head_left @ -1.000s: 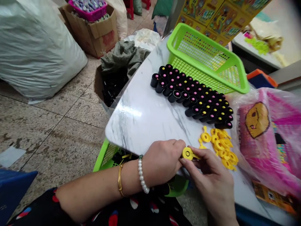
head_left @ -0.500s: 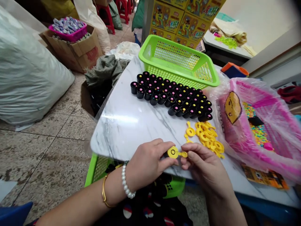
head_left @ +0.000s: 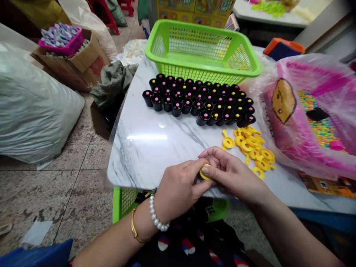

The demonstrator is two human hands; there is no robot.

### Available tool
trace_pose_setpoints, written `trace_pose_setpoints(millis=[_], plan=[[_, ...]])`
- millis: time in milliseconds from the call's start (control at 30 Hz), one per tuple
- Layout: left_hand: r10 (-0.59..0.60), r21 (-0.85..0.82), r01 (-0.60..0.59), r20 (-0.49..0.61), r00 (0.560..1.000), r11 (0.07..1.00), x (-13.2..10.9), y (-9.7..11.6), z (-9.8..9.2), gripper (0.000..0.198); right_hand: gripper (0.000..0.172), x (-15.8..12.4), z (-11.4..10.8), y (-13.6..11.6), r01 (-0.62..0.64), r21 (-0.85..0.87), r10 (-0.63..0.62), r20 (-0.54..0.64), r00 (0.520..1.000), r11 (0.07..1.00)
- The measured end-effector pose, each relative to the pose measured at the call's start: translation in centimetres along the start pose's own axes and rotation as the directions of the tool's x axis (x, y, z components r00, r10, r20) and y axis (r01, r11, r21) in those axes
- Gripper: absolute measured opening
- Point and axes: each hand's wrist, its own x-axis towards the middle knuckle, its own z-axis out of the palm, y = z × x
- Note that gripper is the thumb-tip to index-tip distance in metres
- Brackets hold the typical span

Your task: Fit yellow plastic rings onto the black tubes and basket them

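Note:
My left hand (head_left: 178,189), with a pearl bracelet (head_left: 157,213) and a gold bangle (head_left: 135,228) on its wrist, and my right hand (head_left: 230,172) meet over the table's near edge. Both pinch a yellow plastic ring (head_left: 204,172), which my fingers largely hide. Just beyond my right hand lies a heap of similar yellow rings with tabs (head_left: 250,150), and one loose ring (head_left: 228,142) sits at its left side. Further back stand packed rows of black cylindrical caps with pink and yellow dotted tops (head_left: 194,100).
The hands work at a white marble tabletop (head_left: 144,155). A green mesh basket (head_left: 203,48) stands at its far edge, and a pink bag of colourful pieces (head_left: 314,111) lies to the right. Another green basket (head_left: 125,202) sits below the table, with sacks and cardboard boxes on the floor at left.
The yellow ring has turned in my fingers, and its tab no longer shows. My hands have closed in around it. The view has shifted, moving the table contents higher in the picture.

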Motion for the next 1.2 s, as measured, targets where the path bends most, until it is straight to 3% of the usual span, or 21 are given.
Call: trace_pose_setpoints(millis=[133,200,267,333,367,467,567,667,800,900,1033,1200], plan=[[-0.003,0.024,0.001,0.065,0.998,1.000,-0.6,0.6,-0.9,0.022,0.036,-1.5,-0.1,0.5,0.111,-0.092,-0.119,-0.084,0.989,0.990],[-0.001,0.046,-0.005,0.146,0.989,0.999,-1.8,1.1,-1.5,0.029,0.039,-2.0,-1.2,0.6,0.166,-0.266,-0.228,-0.223,0.948,0.950],[0.006,0.073,-0.025,0.239,0.971,0.997,-3.4,1.5,-2.0,0.031,0.040,-2.0,-2.9,0.6,0.170,-0.588,-0.454,-0.377,0.807,0.791],[0.037,0.088,-0.067,0.303,0.952,0.994,-4.9,1.9,-2.4,0.036,0.044,-1.4,-4.4,0.7,0.043,-0.856,-0.654,-0.361,0.665,0.516],[0.052,0.091,-0.083,0.306,0.951,0.992,-5.3,2.0,-2.6,0.042,0.046,-0.9,-4.9,0.8,-0.038,-0.923,-0.700,-0.316,0.641,0.383],[0.084,0.110,-0.103,0.163,0.983,0.989,-4.8,1.9,-3.6,0.066,0.048,0.6,-5.2,1.0,-0.211,-0.970,-0.679,-0.234,0.696,0.117],[0.133,0.281,-0.095,-0.121,0.984,0.955,-1.2,0.7,-5.5,0.054,0.040,1.5,-4.9,1.4,-0.261,-0.965,-0.647,-0.221,0.730,0.035],[0.226,0.485,-0.068,-0.276,0.934,0.872,3.5,-1.6,-7.3,0.037,0.032,1.8,-5.1,2.0,-0.192,-0.977,-0.693,-0.203,0.692,0.095],[0.193,0.641,0.010,-0.246,0.950,0.768,7.9,-4.3,-8.1,0.026,0.028,1.8,-5.9,2.4,0.061,-0.957,-0.737,-0.176,0.653,0.283],[0.139,0.662,0.043,-0.220,0.965,0.748,8.7,-4.7,-7.8,0.017,0.028,1.6,-6.0,1.9,0.147,-0.899,-0.722,-0.225,0.654,0.413],[0.163,0.626,-0.017,-0.176,0.971,0.779,7.0,-2.8,-7.7,0.007,0.027,0.2,-5.1,0.4,0.236,-0.709,-0.585,-0.298,0.754,0.665],[0.168,0.390,-0.150,-0.011,0.986,0.909,2.8,-0.1,-6.5,0.004,0.018,-1.4,-2.7,-0.6,0.212,-0.336,-0.299,-0.232,0.926,0.918]])
